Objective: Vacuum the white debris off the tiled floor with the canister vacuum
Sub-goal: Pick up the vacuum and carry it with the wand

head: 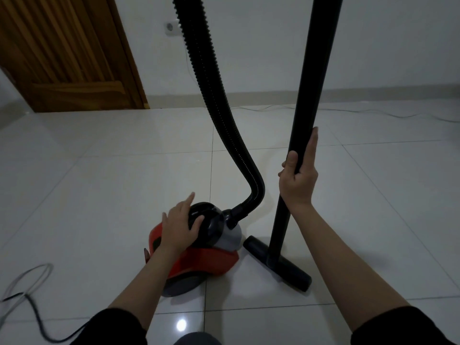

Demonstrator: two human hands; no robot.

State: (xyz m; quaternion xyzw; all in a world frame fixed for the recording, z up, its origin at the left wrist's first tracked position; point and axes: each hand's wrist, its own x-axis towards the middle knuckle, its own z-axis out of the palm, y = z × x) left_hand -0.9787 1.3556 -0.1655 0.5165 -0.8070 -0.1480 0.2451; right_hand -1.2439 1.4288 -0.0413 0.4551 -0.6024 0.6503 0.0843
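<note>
Left hand [179,226] flat on canister vacuum [199,247], right hand [298,175] gripping wand [311,95]

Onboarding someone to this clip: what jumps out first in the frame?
The red canister low at centre on the tiled floor, the left hand resting on its black top. Right of it, the right hand grips the upright black wand, nozzle on the floor. The ribbed hose rises from the canister out of frame.

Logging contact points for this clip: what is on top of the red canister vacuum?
The left hand rests on the canister vacuum, fingers on its black dome, where the hose joins. Anything under the palm is hidden.
</note>
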